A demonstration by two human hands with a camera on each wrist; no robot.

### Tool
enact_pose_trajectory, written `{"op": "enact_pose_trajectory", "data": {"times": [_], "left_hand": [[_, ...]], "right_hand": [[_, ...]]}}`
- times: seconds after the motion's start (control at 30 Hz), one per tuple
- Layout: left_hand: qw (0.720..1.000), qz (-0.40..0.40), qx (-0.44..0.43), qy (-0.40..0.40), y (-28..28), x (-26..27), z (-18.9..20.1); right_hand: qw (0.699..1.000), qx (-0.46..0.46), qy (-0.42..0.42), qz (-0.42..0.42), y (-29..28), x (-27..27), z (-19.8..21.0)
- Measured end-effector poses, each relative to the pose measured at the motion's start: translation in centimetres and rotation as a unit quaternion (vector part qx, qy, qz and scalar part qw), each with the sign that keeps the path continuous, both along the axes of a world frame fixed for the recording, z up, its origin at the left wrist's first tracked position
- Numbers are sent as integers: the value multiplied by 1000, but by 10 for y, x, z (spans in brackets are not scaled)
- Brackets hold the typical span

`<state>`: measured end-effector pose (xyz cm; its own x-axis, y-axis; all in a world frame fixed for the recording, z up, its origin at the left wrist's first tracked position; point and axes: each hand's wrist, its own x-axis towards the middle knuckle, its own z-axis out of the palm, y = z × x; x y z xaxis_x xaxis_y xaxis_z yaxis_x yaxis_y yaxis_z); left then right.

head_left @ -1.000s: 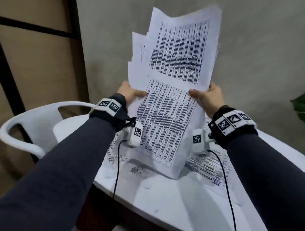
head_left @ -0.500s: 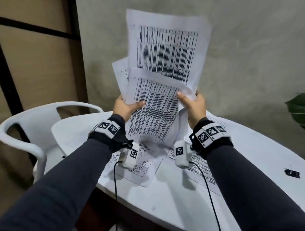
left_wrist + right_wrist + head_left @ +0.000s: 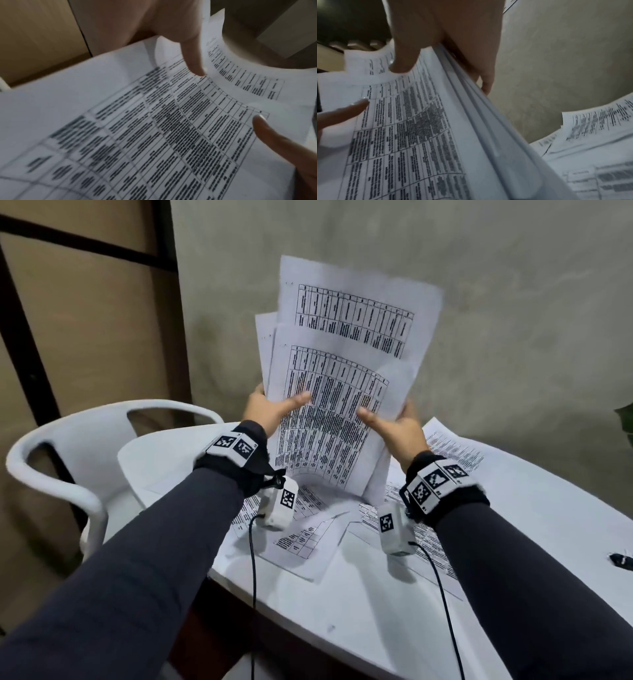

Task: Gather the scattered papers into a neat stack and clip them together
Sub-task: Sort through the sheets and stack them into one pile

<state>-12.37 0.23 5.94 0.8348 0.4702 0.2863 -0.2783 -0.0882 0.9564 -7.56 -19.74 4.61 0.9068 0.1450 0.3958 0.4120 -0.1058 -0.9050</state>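
A sheaf of printed table sheets (image 3: 342,364) stands upright over the white table (image 3: 342,611), its sheets uneven, one sticking up well above the front one. My left hand (image 3: 274,409) pinches its left edge, thumb on the front and fingers behind. My right hand (image 3: 394,426) pinches the right edge the same way. In the left wrist view my left thumb (image 3: 193,60) presses on the front sheet (image 3: 137,121). The right wrist view shows the sheaf's layered right edge (image 3: 479,108) under my thumb (image 3: 404,59). A small black clip (image 3: 621,559) lies at the table's right.
More printed sheets lie loose on the table below the sheaf (image 3: 305,539) and to the right (image 3: 448,446). A white plastic chair (image 3: 68,446) stands at the left. A grey wall rises close behind. A green leaf (image 3: 627,419) shows at the right edge.
The sheaf swung from a rightward lean to nearly upright, and both hands drew closer together on its edges. The black clip has come into view at the right.
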Motion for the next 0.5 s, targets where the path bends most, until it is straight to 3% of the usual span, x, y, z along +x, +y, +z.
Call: {"op": "enact_pose_trajectory", "data": {"times": [0.13,0.23,0.27,0.3,0.4,0.5], "left_hand": [[996,-86,-7,18,0,1,-17],[998,-41,31,36,-3,5,-25],[998,-14,46,29,-1,6,-24],[998,14,57,19,4,8,-23],[996,67,60,26,34,12,-12],[974,104,104,172,78,7,-15]], "right_hand": [[986,-155,51,25,5,8,-5],[906,-399,135,47,0,8,-7],[883,-442,148,43,-5,10,-9],[874,-458,160,34,-14,14,-12],[888,-413,202,2,-42,24,-17],[884,-394,250,-26,-59,26,-23]]}}
